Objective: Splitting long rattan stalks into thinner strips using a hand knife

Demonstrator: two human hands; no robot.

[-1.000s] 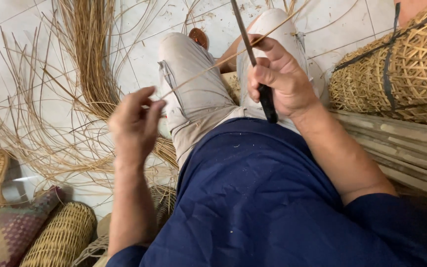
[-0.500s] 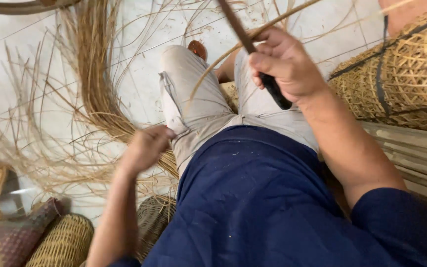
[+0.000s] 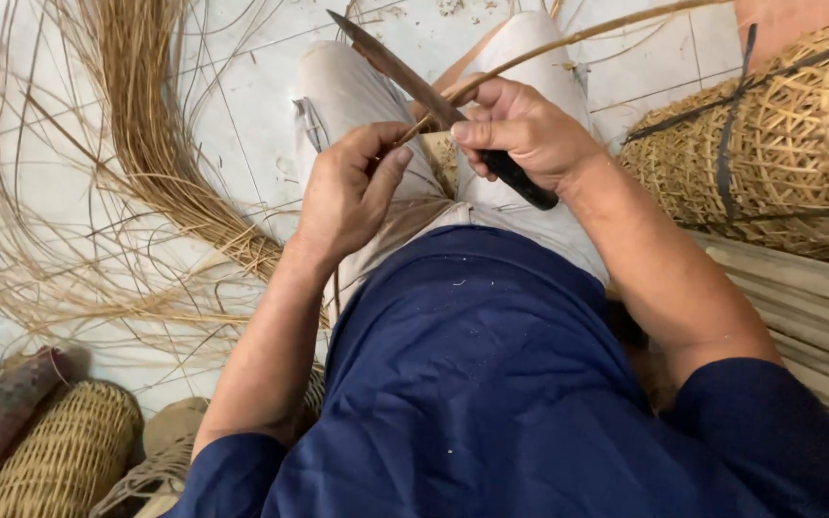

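My right hand (image 3: 522,132) grips the black handle of a long dark knife (image 3: 397,67), whose blade points up and to the left over my lap. A thin tan rattan strip (image 3: 568,42) runs from the upper right down to the blade. My left hand (image 3: 350,187) pinches the strip's near end just below the blade, beside my right thumb. Both hands sit close together above my light trousers (image 3: 347,82) and navy shirt (image 3: 472,384).
A big bundle of loose rattan strands (image 3: 136,115) fans over the white tiled floor at the left. Woven baskets (image 3: 769,125) bound with dark straps stand at the right, above pale cut canes (image 3: 808,297). Small woven baskets (image 3: 59,451) lie at the bottom left.
My left hand came up from beside my left thigh to the knife blade and took the strip's end. The knife tilted further to the left, and my right hand dropped slightly.
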